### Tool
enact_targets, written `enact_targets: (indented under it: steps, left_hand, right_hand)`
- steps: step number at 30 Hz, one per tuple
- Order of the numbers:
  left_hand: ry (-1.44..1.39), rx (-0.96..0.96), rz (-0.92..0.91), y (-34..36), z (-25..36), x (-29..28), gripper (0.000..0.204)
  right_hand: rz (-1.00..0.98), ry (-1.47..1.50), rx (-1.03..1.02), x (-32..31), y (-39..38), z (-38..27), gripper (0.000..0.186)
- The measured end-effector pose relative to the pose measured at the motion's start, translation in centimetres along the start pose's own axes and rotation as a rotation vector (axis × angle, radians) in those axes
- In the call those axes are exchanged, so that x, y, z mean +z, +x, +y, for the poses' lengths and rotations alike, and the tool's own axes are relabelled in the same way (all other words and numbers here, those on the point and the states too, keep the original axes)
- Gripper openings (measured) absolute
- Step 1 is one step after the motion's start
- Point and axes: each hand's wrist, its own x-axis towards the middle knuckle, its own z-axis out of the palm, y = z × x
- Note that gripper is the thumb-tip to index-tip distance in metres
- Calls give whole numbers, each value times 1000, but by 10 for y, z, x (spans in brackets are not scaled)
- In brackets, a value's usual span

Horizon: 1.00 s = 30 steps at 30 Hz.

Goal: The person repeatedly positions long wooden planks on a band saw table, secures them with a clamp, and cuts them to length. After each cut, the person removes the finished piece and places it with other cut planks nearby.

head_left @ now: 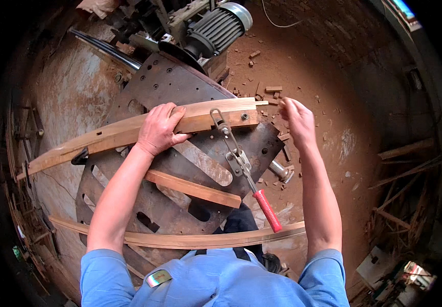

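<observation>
A long curved wooden piece (210, 107) lies across a dark slotted metal plate (164, 79), with a thin tenon at its right end. It seems to sit on or against a wooden block bearing a bolt. My left hand (160, 128) grips it near the middle, fingers over the far edge and thumb on the near side. A toggle clamp (237, 158) with a red handle (267, 211) reaches over the piece near its right end; the handle points toward me. Just right of the tenon, my right hand (298, 120) is closed in the air; anything inside its fingers is hidden.
A shorter wooden bar (195, 188) rests on the plate, and a curved slat (180, 240) lies close to my body. Beyond the plate stands an electric motor (218, 30). Wood offcuts (273, 89) and sawdust litter the floor. Loose sticks (407, 148) are piled at right.
</observation>
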Motion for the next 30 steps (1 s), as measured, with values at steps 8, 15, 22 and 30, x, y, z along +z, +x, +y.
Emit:
enact_targets:
  steps: [8,15,22,30]
  left_hand:
    - [61,16,37,0,4,2,58]
    - [75,18,38,3,6,4,58]
    - [115,37,22,1,5,7,62]
    - [137,24,-1,0,7,9,62]
  right_hand:
    - [-62,315,407,-36,-142,37,27]
    - [-331,497,660,18,-171,57,47]
    - [-435,512,679,45,-168,59,46]
    - [-438,658,744,52,-164,66,44]
